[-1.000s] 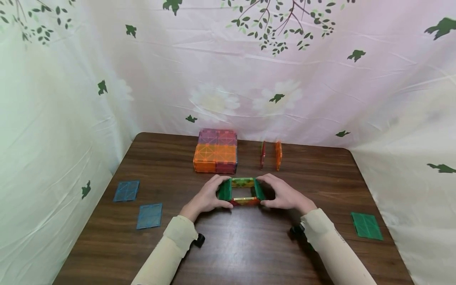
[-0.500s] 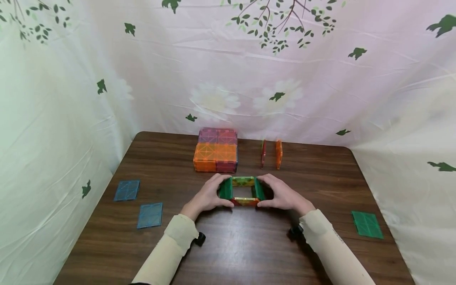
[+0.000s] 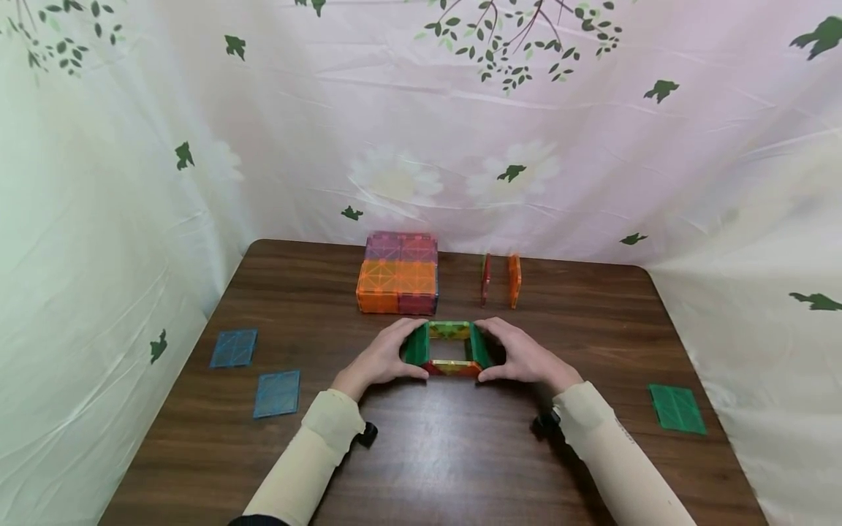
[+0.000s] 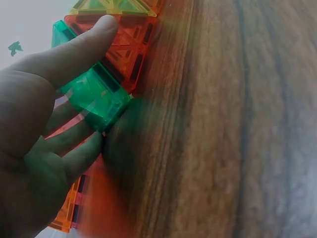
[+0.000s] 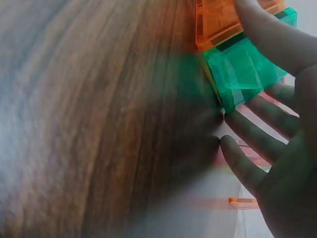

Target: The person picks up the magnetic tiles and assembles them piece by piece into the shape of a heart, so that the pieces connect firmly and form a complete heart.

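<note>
Standing magnetic tiles form a small four-sided frame mid-table. Its left green tile (image 3: 416, 345) and right green tile (image 3: 479, 346) join a yellow-green back and a red, yellow and orange front (image 3: 455, 368). My left hand (image 3: 380, 355) grips the left end, thumb on the red tile (image 4: 132, 47) at the front corner and fingers reaching behind the green tile (image 4: 101, 101). On the opposite end, my right hand (image 3: 526, 356) holds the frame likewise, its thumb over the orange tile (image 5: 217, 20) and fingers spread past the green tile (image 5: 245, 74).
Behind stands a low block (image 3: 397, 276) of orange and purple tiles. A red tile (image 3: 485, 279) and an orange tile (image 3: 514, 281) stand on edge to its right. Two blue tiles (image 3: 234, 348) (image 3: 277, 394) lie left; a green tile (image 3: 677, 409) lies right. Printed cloth (image 3: 447, 131) hangs behind.
The whole head view has shifted slightly, so the table sits a little higher in it. Both hands keep their hold on the tile frame, which stays in place.
</note>
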The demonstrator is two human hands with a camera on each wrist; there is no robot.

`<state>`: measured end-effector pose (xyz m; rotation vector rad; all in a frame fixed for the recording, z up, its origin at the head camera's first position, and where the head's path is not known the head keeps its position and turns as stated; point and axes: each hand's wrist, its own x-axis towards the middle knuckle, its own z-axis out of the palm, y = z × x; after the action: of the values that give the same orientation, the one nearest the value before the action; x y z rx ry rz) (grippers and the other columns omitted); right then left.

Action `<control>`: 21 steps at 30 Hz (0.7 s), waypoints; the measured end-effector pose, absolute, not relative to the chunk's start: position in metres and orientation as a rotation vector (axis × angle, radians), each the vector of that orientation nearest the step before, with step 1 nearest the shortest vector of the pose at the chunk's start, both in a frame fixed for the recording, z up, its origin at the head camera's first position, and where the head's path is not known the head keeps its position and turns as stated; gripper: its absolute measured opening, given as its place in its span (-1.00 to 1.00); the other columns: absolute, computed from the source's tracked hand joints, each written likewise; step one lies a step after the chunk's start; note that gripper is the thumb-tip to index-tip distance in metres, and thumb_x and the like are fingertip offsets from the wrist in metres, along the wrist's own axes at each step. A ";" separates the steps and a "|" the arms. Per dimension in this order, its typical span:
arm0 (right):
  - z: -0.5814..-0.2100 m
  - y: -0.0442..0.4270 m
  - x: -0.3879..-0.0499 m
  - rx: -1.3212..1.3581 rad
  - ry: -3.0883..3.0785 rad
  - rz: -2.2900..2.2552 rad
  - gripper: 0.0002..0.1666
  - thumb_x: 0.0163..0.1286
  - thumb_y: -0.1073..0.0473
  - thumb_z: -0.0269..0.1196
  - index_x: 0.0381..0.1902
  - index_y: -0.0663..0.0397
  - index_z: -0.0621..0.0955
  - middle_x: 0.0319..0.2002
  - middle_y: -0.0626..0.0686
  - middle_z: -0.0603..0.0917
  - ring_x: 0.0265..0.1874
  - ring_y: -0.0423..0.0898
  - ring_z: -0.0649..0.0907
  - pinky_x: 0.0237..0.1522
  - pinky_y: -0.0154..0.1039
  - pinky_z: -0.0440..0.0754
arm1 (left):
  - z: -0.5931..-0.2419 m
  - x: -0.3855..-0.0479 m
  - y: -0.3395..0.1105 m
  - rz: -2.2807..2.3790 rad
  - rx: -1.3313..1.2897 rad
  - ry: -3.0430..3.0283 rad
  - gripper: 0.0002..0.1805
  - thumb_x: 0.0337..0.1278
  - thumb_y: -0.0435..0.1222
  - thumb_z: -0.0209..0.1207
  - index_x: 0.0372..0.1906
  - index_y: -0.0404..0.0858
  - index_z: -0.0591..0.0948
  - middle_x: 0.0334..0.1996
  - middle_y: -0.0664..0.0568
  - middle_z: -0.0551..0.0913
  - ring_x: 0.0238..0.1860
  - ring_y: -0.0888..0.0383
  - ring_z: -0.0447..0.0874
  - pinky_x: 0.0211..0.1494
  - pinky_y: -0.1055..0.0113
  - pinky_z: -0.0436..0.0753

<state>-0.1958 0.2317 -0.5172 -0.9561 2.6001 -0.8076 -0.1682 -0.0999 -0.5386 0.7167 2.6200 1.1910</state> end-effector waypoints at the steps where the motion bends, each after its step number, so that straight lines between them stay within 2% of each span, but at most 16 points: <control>1: -0.517 0.232 -0.196 -0.956 2.598 -0.802 0.20 0.17 -0.34 0.55 0.58 0.08 0.33 0.40 0.07 0.50 0.33 0.02 0.54 0.34 0.15 0.54 | -0.538 -0.169 -0.100 1.185 0.717 2.620 0.13 -0.07 0.00 0.64 0.62 -0.13 0.32 0.47 -0.04 0.43 0.40 -0.03 0.47 0.43 -0.08 0.51; 14: -0.516 0.232 -0.194 -0.953 2.613 -0.821 0.10 0.21 -0.23 0.58 0.54 0.12 0.38 0.39 0.11 0.53 0.32 0.06 0.57 0.31 0.15 0.57 | -0.538 -0.171 -0.100 1.145 0.708 2.621 0.11 -0.06 0.00 0.64 0.61 -0.12 0.33 0.44 -0.05 0.46 0.37 -0.03 0.50 0.39 -0.06 0.54; 21: -0.517 0.233 -0.196 -0.966 2.642 -0.825 0.04 0.17 -0.22 0.60 0.45 0.15 0.45 0.30 0.10 0.59 0.23 0.05 0.63 0.24 0.12 0.62 | -0.538 -0.171 -0.100 1.162 0.711 2.620 0.11 -0.07 -0.01 0.65 0.61 -0.13 0.34 0.43 -0.04 0.47 0.34 -0.02 0.51 0.37 -0.05 0.56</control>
<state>-0.1958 0.2327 -0.5167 -0.9655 2.6423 -0.8250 -0.1710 -0.1001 -0.5383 0.7106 2.6195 1.1625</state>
